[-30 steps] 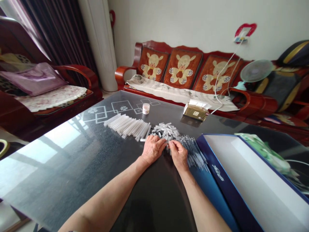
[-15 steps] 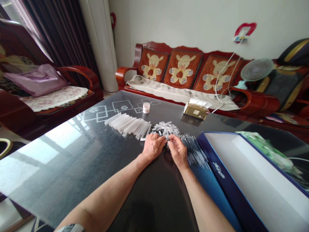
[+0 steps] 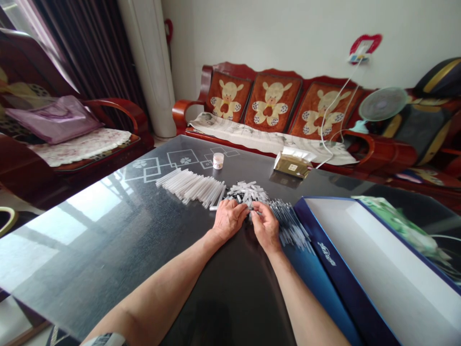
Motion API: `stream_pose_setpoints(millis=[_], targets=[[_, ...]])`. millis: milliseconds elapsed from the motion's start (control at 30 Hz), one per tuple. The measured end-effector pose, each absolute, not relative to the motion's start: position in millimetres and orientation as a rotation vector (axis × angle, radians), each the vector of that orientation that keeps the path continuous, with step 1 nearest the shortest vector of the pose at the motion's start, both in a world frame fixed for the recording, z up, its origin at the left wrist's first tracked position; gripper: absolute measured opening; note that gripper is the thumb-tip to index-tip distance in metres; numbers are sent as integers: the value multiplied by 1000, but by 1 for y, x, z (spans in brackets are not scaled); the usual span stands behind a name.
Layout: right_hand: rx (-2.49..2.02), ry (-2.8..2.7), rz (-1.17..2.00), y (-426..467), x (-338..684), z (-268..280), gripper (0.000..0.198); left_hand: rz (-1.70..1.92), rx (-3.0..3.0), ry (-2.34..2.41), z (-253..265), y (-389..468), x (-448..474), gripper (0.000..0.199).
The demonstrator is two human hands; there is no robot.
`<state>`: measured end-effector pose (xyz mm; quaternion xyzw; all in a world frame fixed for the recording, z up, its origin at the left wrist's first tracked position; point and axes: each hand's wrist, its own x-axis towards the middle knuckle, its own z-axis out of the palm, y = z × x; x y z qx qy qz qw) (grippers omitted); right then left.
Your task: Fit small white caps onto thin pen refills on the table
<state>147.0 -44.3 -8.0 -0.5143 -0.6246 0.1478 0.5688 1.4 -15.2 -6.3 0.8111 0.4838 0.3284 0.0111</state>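
My left hand and my right hand meet above the dark table, fingertips pinched close together. Between them is a small piece too tiny to name, partly hidden by the fingers. Just beyond lies a heap of short white pieces mixed with small black parts. To the left of my left hand, a row of long whitish translucent tubes lies side by side. Beside my right hand spreads a pile of thin clear rods with dark ends, against the blue box.
A large blue box with a white inside takes up the right of the glossy table. A small white cup and a tissue pack stand farther back. Green plastic packaging lies behind the box. A wooden sofa is beyond.
My right hand's fingers have shifted very slightly around the small piece. My left hand, the piles and the box look the same.
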Motion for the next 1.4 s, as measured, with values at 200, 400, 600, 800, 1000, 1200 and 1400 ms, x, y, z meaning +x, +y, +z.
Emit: stream_pose_setpoints(millis=[200, 400, 600, 800, 1000, 1200, 1400], targets=[[-1264, -1450, 95, -42, 147, -7, 23, 1077, 2542, 1488, -9, -14, 1, 37], [-1181, -1531, 21, -39, 148, -10, 20, 1084, 2565, 1491, -9, -14, 1, 36], [-1214, -1546, 81, -42, 147, -9, 22, 1086, 2561, 1519, -9, -14, 1, 34], [-1243, -1516, 31, -38, 148, -13, 18, 1067, 2557, 1516, -9, -14, 1, 34], [-1202, -1562, 48, -38, 148, -14, 17, 1075, 2553, 1507, -11, -13, 1, 32], [-1253, -1519, 43, -40, 148, -14, 19, 1063, 2544, 1493, -9, -14, 1, 32], [-1239, -1527, 33, -37, 149, -16, 15, 1051, 2549, 1484, -8, -14, 1, 34]])
